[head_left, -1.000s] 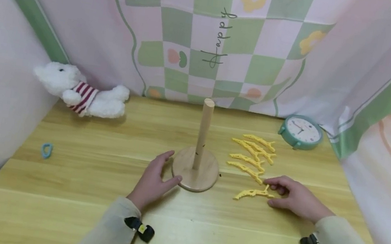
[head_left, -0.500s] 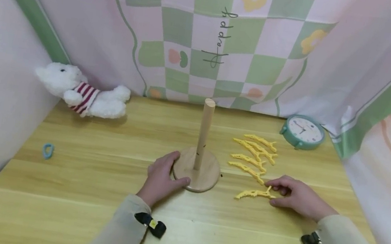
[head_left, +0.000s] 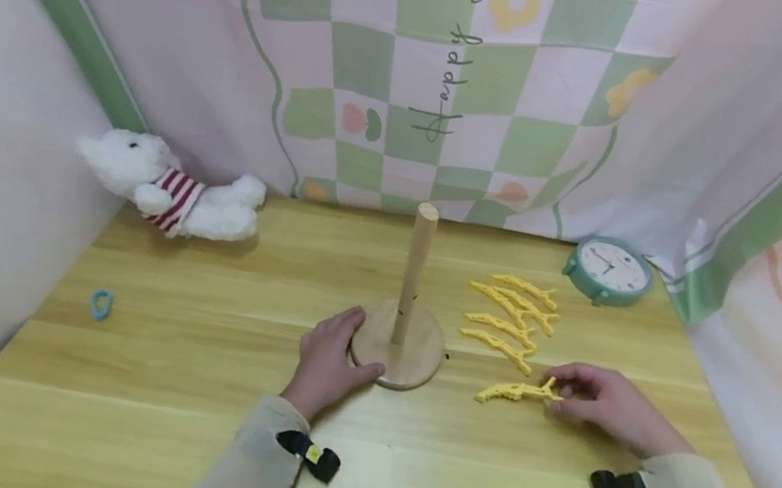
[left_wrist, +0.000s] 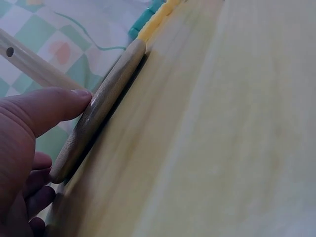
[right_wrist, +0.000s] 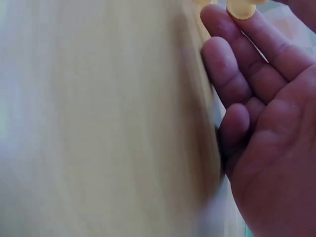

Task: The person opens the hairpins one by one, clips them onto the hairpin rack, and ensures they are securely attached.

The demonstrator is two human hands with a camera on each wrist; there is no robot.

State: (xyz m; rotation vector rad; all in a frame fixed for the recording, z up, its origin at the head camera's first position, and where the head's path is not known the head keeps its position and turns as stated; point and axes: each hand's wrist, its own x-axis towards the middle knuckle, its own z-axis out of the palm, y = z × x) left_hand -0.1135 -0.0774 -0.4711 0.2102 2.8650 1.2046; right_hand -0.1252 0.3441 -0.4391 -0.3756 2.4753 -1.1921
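Observation:
A wooden stand (head_left: pixel 411 281), a round base with one upright post, stands mid-table. My left hand (head_left: pixel 327 365) grips the left side of that base, thumb at the front and fingers along the back. In the left wrist view the thumb (left_wrist: pixel 54 108) presses on the base's rim (left_wrist: pixel 106 101). To the right, my right hand (head_left: pixel 602 406) pinches the forked end of a yellow alligator hair clip (head_left: pixel 515 392), its toothed end pointing left. Only a rounded yellow end of the clip (right_wrist: pixel 242 10) shows at the top of the right wrist view.
Several more yellow hair clips (head_left: pixel 497 344) lie in a loose column right of the stand. A teal clock (head_left: pixel 610 270) is at the back right, a white plush toy (head_left: pixel 217 210) at the back left. A small blue ring (head_left: pixel 100 304) lies on the left.
My left hand has moved right, onto the stand's base, and its thumb now overlaps the rim. The right hand has drawn slightly right with the hair clip, which has shifted with it.

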